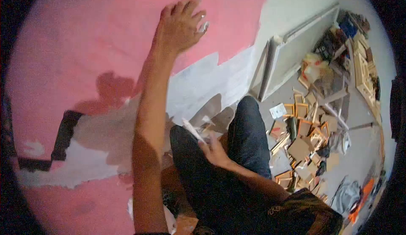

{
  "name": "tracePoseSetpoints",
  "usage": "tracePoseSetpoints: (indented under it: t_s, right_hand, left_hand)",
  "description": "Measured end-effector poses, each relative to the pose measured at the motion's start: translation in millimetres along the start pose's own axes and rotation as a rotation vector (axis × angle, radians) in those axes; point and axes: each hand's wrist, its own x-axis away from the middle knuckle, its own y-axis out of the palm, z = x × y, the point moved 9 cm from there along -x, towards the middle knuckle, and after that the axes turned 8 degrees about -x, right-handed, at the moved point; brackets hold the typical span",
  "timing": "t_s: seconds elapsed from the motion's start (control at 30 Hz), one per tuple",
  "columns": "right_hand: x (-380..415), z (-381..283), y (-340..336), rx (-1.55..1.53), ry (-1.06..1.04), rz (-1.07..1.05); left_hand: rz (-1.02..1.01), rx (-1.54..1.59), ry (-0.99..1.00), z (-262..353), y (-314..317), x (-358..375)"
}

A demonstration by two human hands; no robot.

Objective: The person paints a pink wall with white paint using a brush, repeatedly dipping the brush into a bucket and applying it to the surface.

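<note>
So yeah, the left hand [178, 25], half-curled at upper centre, pinches a small white bit [204, 26] by the pink wall [84, 31], while well below, mid-frame, the right hand [217, 153] is closed round a pale strip [192, 129] slanting up-left.

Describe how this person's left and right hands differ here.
The left hand is raised in front of the pink part of the wall; the right hand is low, by the knees. The left hand's fingers are spread, with a small white thing near the thumb, perhaps held; the right hand's fingers close on a pale, flat strip. Both hands are bare.
</note>
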Motion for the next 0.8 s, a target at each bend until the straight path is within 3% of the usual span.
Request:
tracePoseSetpoints:
  t_s: [0.03, 0.1, 0.17, 0.23, 0.3, 0.37, 0.43, 0.5, 0.57, 0.63, 0.67, 0.73, 0.8]
  right_hand:
    - [7, -13, -15, 0.058, -0.083, 0.014]
    - [22, -33, -55, 0.07, -0.049, 0.092]
    - [34, -42, -84, 0.024, 0.158, 0.092]
    - [41, -53, -103, 0.087, 0.229, 0.124]
    - [43, -62, -96, 0.045, 0.269, 0.072]
    - [32, -75, -65, -0.075, 0.137, -0.043]
    - [25, -87, -26, 0.072, 0.228, -0.201]
    - [27, -92, 28, 0.19, 0.305, -0.401]
    - [35, -85, 84, 0.228, 0.299, -0.609]
    - [47, -89, 147, 0.378, 0.19, -0.795]
    - [58, -92, 176, 0.315, 0.318, -0.795]
    - [75, -105, 244, 0.283, 0.116, -0.923]
    - [101, -123, 306, 0.355, -0.115, -1.097]
  left_hand:
    - [-0.001, 0.039, -0.065, -3, -19, 5]
    - [0.055, 0.315, -0.457, -20, -69, 49]
    - [0.204, 0.379, -0.786, -25, -111, 132]
    - [0.272, 0.412, -1.082, -18, -150, 211]
    - [0.18, 0.367, -1.205, -6, -188, 274]
    - [0.122, 0.307, -1.345, -7, -228, 332]
    - [0.094, 0.272, -1.49, -6, -270, 389]
    - [0.182, 0.286, -1.502, -22, -343, 473]
    - [0.145, 0.072, -1.556, -38, -433, 476]
    - [-0.082, -0.209, -1.631, -42, -491, 483]
    - [-0.163, -0.251, -1.711, -35, -515, 513]
    - [-0.347, -0.35, -1.839, -13, -550, 575]
    - [-0.556, -0.562, -1.737, 14, -567, 624]
